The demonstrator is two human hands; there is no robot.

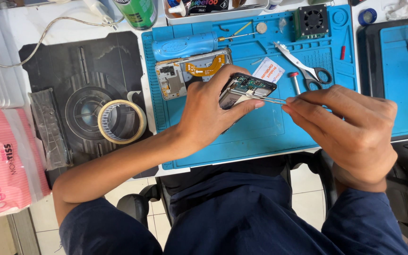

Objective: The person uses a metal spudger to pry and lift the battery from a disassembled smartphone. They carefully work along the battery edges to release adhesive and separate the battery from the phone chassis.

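Left hand point(208, 115) clamps an opened dark smartphone with exposed circuit board point(246, 89), raised over the blue silicone work mat point(260, 137), long axis running far-right to near-left. Right hand point(350, 130) pinches thin metal tweezers point(270, 99) closed; tips touch the phone's right edge. Contact point too small to resolve.

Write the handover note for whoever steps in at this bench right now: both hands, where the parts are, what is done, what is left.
Left hand: holds the opened phone tilted above the blue mat, circuit board showing.
Right hand: pinch grip on thin tweezers, tips at the phone's edge.
On the mat: second phone body with orange flex cable, scissors, small screwdriver, white card. Tape roll on the black mat to the left.
Done: phone is open.
Left: tweezer work inside is under way; nothing reassembled.
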